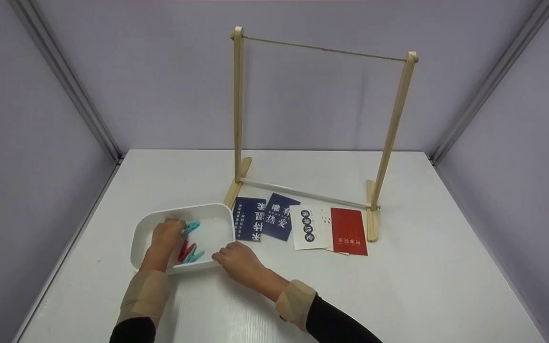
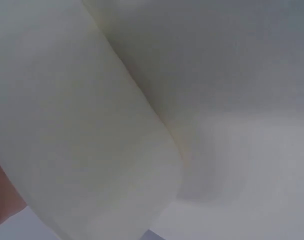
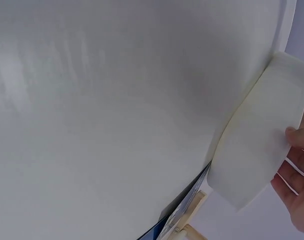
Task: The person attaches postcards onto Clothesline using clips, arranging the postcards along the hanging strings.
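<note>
A white plastic tray (image 1: 217, 231) sits on the left part of the table, with red and teal clothespins inside. Reaching over its near side, my left hand (image 1: 167, 234) has its fingertips at a teal clothespin (image 1: 191, 227) and appears to pinch it. Closer to the near side lie a red clothespin (image 1: 185, 251) and another teal clothespin (image 1: 194, 256). My right hand (image 1: 240, 261) grips the tray's near right corner; the right wrist view shows its thumb and fingers (image 3: 292, 175) at the rim. In the left wrist view the tray wall (image 2: 91, 125) hides most of the left hand.
A wooden frame (image 1: 238, 105) with a string (image 1: 324, 49) across its top stands behind the tray. By its base lie dark blue cards (image 1: 248, 219), a white card (image 1: 310, 228) and a red card (image 1: 348, 231). Grey partition walls (image 1: 303, 95) surround the white table (image 1: 412, 276).
</note>
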Available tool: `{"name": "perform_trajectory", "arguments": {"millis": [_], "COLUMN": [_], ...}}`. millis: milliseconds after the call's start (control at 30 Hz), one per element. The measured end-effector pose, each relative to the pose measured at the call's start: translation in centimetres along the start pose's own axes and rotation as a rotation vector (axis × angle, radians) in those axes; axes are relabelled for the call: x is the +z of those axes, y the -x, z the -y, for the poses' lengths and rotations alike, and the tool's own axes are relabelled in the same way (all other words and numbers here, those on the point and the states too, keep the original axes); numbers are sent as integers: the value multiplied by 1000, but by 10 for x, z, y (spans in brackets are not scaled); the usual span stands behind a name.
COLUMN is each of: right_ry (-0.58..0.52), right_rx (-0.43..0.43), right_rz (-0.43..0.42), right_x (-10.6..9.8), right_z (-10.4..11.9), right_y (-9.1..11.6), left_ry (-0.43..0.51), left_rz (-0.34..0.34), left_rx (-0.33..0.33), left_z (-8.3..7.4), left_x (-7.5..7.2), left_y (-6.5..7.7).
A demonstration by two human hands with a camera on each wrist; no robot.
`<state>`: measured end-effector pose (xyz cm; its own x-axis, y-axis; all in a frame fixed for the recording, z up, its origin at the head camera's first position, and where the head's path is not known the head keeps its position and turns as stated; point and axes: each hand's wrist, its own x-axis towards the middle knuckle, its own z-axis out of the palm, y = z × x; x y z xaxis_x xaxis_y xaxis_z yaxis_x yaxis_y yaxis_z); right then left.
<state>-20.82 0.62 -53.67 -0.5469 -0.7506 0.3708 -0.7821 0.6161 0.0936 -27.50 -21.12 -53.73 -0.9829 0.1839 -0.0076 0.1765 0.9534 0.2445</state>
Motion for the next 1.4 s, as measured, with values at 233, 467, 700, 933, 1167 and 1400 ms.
{"name": "perform_trajectory", "arguments": {"millis": [233, 467, 700, 933, 1167, 1400], "right_ry": [-6, -14, -12, -47, -44, -75], "right_rx": [2, 8, 15, 32, 9, 19], "right_rz": [-5, 3, 18, 53, -12, -7], "right_x": [-1, 0, -2, -3, -4, -1], "right_z": [3, 2, 1, -1, -3, -4], "right_y": [0, -1, -3, -4, -3, -2], "left_ry": [-34, -20, 169, 289, 348, 351], "left_rz": [18, 3, -17, -30, -61, 61], "left_rx": [-13, -12, -82, -101, -36, -82], "left_z": [2, 0, -6, -16, -18, -19], "left_x": [4, 2, -6, -13, -12, -8], "left_y": [2, 2, -1, -4, -3, -2]}}
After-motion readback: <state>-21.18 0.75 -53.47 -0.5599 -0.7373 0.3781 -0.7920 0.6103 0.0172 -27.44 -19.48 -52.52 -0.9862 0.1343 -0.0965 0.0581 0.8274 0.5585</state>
